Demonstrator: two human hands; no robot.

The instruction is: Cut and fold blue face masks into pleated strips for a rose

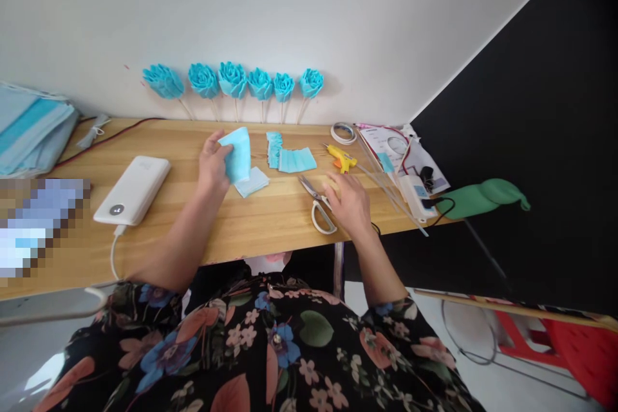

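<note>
My left hand [214, 164] holds a light blue fabric piece [236, 154] upright above the wooden table [193, 225]. Another blue square [252, 181] lies just under it. My right hand [348, 205] rests palm down with fingers spread beside the white-handled scissors [318, 206], touching their handle area. Cut blue strips [291, 156] lie further back. Several blue fabric roses on sticks [232, 80] lean against the wall.
A white power bank [132, 190] with a cable sits at left. A yellow glue gun [340, 158], tape roll [343, 133], thin sticks [386, 183], papers and a white device [415, 196] are at right. A stack of blue masks [29, 132] lies far left; a red stool [579, 347] lower right.
</note>
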